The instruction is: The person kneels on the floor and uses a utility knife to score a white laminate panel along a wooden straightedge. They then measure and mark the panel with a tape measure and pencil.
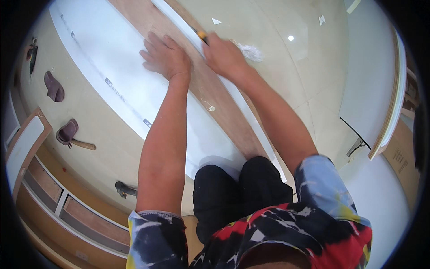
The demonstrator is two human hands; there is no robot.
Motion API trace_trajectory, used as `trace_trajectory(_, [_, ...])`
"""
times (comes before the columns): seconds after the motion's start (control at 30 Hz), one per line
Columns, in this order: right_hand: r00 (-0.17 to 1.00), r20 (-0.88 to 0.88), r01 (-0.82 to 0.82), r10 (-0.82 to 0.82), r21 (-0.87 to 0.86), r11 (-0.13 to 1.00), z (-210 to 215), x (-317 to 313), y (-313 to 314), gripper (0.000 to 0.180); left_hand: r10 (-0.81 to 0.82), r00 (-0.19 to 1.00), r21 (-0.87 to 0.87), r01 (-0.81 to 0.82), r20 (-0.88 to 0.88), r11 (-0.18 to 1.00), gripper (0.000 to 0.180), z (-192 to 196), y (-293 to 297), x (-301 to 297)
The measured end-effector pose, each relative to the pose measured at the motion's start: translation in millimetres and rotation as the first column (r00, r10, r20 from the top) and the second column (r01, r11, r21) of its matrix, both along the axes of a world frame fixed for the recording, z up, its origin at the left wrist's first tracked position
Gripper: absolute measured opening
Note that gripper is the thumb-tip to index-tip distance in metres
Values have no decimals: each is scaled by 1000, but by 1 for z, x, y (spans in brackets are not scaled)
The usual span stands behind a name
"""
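Note:
My left hand [168,57] lies with its fingers spread on a long brown wooden strip [224,114] and the white panel [112,54] beside it. My right hand [223,56] is closed round a slim tool with a yellow and black handle [202,36]. Its thin end points up and left over the white edge of the strip; its exact kind is hard to make out. A narrow white strip [251,114] runs along the right side of the brown wood. Small whitish scraps [210,107] lie on the wood.
Purple-brown clogs [54,86] and a wooden-handled tool [84,145] lie on the floor at left. An open cabinet frame [58,188] stands lower left. Crumpled clear plastic [251,52] and paper scraps [217,21] lie on the tiles. A large pale panel [371,76] stands at right.

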State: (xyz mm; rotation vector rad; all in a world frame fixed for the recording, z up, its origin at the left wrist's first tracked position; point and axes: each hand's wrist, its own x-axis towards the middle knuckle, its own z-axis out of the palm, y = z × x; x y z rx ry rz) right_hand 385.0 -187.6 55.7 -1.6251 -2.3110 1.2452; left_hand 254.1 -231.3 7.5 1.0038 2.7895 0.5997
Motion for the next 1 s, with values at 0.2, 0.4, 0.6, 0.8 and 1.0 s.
trace_trajectory(0.2, [978, 123, -167, 169, -31, 986, 2, -87, 56, 26, 30, 1000, -3, -30, 2, 1000, 55, -3, -1, -1])
trace_trajectory(0.4, [939, 171, -302, 298, -4, 953, 9, -69, 52, 26, 5, 1000, 40, -4, -16, 999, 55, -4, -1, 1])
trace_trajectory(0.6, [971, 175, -139, 166, -157, 978, 23, 55, -66, 25, -47, 997, 28, 49, -63, 998, 50, -4, -3, 0])
trace_trajectory(0.8, [907, 390, 12, 157, -396, 918, 51, 162, -177, 27, -51, 996, 3, 52, -76, 999, 47, -3, -3, -5])
trace_trajectory(1.0, [868, 452, 21, 206, -448, 894, 66, 220, -222, 22, -54, 991, 18, 56, -120, 998, 46, -6, 5, -6])
